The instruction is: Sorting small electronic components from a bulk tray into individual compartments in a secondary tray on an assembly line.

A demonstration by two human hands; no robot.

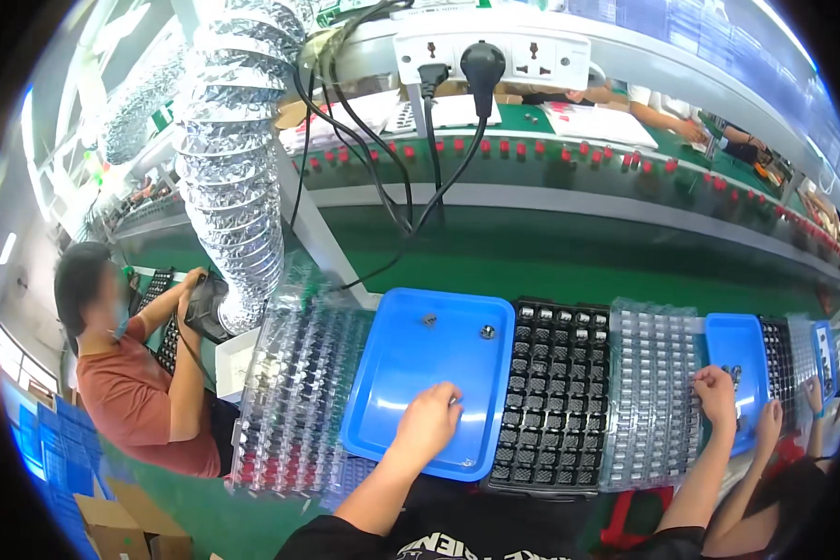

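Over the large blue tray (369, 411), my left hand (429, 425) has its fingers curled in, and a small dark speck of a piece shows at the fingertips. Two small metal parts lie farther back in that tray, a brownish one (428, 321) and a shiny one (487, 331). Stretched out to the right, my right hand (716, 392) is closed in a pinch above the right edge of a clear plastic tray (653, 401), beside a smaller blue tray (752, 359). What its fingertips hold is too small to make out.
A black compartment tray (551, 401), with silvery parts in its far row, stands between the blue tray and the clear one. More filled clear trays (294, 401) lie left. A foil duct (229, 168) and black cables (373, 168) hang ahead. Co-workers flank me; one's hand (768, 425) is near mine.
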